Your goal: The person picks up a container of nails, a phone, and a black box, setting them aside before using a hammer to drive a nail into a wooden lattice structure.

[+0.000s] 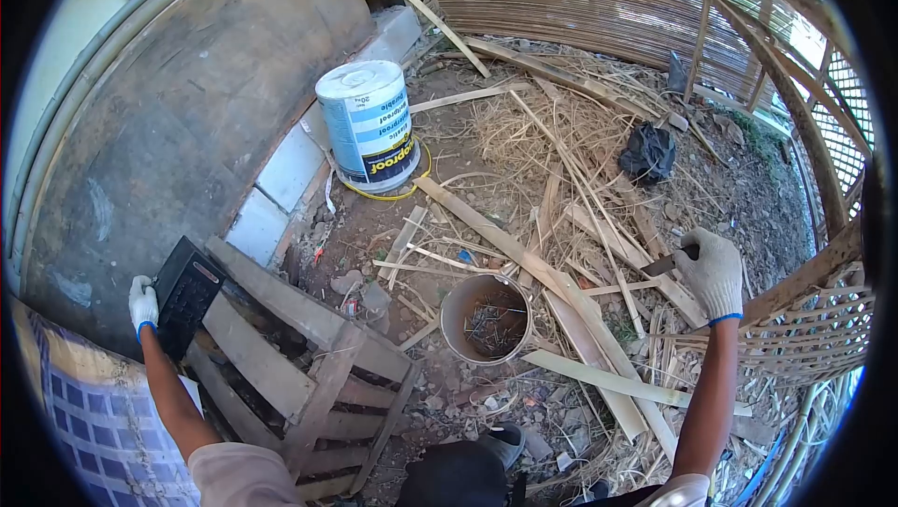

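My left hand (143, 305), in a white glove, grips the near left edge of a black plastic case (190, 294). The case stands tilted beside the slatted wooden crate (262, 348); its underside is hidden. On the far right my right hand (708, 273), also gloved, is closed around what looks like a short knife (660, 266). Its flat brownish blade points left, and the fingers cover most of the handle. Below the blade lie wooden boards and thin bamboo strips (599, 374). A round bucket (451, 325) with nails or similar thin pieces inside stands between my hands.
A white and blue paint pail (368, 128) stands upside down beside the low block wall (273, 212). Behind it spreads a heap of shavings (528, 137), near a black plastic bag (647, 152). Woven bamboo (804, 339) borders the right side. My shoe (505, 443) is below the bucket.
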{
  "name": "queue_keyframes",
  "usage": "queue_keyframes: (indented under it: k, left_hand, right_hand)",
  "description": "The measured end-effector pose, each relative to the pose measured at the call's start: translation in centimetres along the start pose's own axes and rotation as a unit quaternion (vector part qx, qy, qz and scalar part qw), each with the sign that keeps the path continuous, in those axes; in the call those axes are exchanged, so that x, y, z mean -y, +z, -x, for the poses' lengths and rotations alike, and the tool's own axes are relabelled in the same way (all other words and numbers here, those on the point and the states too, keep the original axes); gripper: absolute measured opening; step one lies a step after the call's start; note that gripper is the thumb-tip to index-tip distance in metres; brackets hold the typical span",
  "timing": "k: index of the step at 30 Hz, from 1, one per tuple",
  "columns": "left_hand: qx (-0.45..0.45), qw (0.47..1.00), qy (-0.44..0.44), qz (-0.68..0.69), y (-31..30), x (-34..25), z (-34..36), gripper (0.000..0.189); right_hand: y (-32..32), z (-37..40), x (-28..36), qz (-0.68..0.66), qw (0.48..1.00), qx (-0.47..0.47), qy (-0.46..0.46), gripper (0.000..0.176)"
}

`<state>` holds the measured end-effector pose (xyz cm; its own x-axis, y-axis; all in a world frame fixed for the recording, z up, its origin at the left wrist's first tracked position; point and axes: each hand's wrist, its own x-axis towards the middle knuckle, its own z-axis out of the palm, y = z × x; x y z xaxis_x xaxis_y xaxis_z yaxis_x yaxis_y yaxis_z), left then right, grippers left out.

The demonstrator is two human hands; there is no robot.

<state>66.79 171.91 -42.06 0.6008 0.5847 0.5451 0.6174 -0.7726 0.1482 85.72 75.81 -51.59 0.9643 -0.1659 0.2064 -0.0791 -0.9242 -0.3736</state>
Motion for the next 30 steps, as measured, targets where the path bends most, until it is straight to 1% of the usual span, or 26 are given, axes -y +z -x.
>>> queue_keyframes:
  k: [4,7,9,14,17,18,20,27,29,30]
  left_hand:
    - [0.002,1.000,0.009,-0.008,0.4,0.9,-0.5,0.023]
    - [0.007,1.000,-0.001,-0.011,0.1,0.0,-0.3,0.022]
    - [0.005,1.000,-0.006,-0.007,0.4,0.6,-0.6,0.021]
    - [-0.001,1.000,0.008,-0.004,1.3,2.5,-1.4,0.020]
    - [0.025,0.999,-0.022,0.031,1.7,3.4,-2.0,0.019]
    - [0.025,0.999,-0.022,0.032,1.8,3.5,-2.0,0.019]
    - [0.007,1.000,0.007,0.022,1.9,3.7,-2.0,0.019]
    - [0.030,0.999,-0.016,0.013,1.7,3.6,-2.2,0.019]
    - [0.000,0.999,0.025,-0.023,1.7,3.3,-2.0,0.020]
    - [0.000,0.999,0.026,-0.022,1.6,3.1,-1.9,0.020]
  right_hand:
    - [-0.1,-0.1,-0.4,0.006,1.000,-0.002,0.007,0.022]
    - [-0.2,0.0,-0.7,0.004,1.000,-0.005,0.010,0.022]
    - [-0.2,0.0,-0.7,-0.008,1.000,-0.007,0.011,0.022]
    - [-0.2,0.0,-0.7,0.011,1.000,-0.001,0.017,0.022]
    - [-0.2,0.0,-0.6,0.013,1.000,0.007,0.002,0.025]
    - [-0.2,0.1,-0.5,0.014,1.000,0.006,0.003,0.025]
    - [-0.1,0.1,-0.4,0.015,1.000,0.002,0.001,0.025]
    - [0.1,0.0,-0.7,0.007,1.000,-0.005,-0.010,0.023]
    - [0.0,-0.1,-0.8,0.005,1.000,-0.003,-0.014,0.022]
    - [0.0,-0.1,-0.7,0.006,1.000,-0.004,-0.013,0.022]
